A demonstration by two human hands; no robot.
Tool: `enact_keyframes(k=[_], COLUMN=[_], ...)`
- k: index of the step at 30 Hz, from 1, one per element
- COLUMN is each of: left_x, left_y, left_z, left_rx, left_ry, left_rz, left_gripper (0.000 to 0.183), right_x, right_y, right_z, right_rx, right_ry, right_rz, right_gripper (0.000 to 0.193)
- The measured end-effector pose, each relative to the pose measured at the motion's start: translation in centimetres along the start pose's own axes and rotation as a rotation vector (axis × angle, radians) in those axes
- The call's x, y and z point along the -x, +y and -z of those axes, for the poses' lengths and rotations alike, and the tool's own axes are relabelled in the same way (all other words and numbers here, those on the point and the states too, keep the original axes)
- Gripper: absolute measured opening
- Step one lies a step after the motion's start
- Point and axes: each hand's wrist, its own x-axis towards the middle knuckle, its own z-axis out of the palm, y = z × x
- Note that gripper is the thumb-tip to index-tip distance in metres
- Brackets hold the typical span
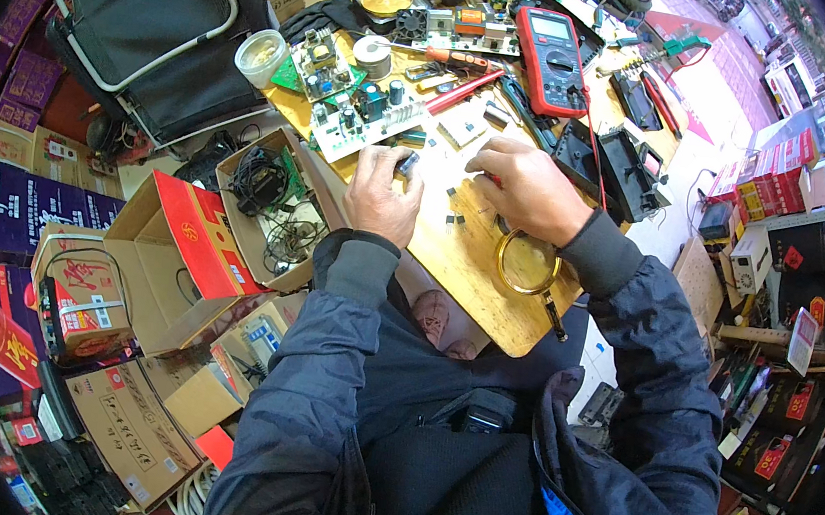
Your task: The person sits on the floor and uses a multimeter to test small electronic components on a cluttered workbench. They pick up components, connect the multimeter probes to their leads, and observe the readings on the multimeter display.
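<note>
Pinching a small dark component [406, 163] in the left hand [382, 197]: likely light, stiff, best held by its sides. Cannot tell the grip of the right hand [535, 190].

The person wears a dark navy jacket [643, 503], and its cloth looks smooth and a little shiny. The left sleeve [292, 396] and the right sleeve [661, 334] are long, with many creases. Each sleeve finishes in a wide grey cuff, the left cuff [361, 270] and the right cuff [604, 254]. The left hand [381, 199] and the right hand [540, 193] are bare. At the front, a bright blue patch [559, 511] is visible. Under the jacket is a black top [449, 483]. The trousers [409, 383] are dark, and one shoe [432, 315] is pinkish brown.
</note>
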Motion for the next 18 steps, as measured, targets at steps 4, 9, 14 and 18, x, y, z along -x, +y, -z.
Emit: enact_keyframes(k=[4, 9, 14, 18], left_x=[-0.1, -0.1, 0.1, -0.1], left_y=[-0.1, -0.3, -0.4, -0.5], left_z=[-0.2, -0.3, -0.2, -0.3], left_rx=[-0.024, -0.033, -0.043, -0.026], left_ry=[0.011, 0.021, 0.012, 0.057], left_rz=[-0.008, 0.001, 0.017, -0.015], left_gripper=[0.024, 0.026, 0.028, 0.03], right_x=[-2.6, -5.4, -5.3, -4.0], right_y=[-0.8, -0.6, 0.3, 0.2], right_z=[-1.9, -4.1, -5.1, -4.8], right_rx=[0.149, 0.211, 0.228, 0.164], right_ry=[-0.053, -0.124, -0.104, -0.105], right_rz=[-0.143, -0.271, -0.126, 0.036], right_gripper=[0.029, 0.032, 0.022, 0.016])
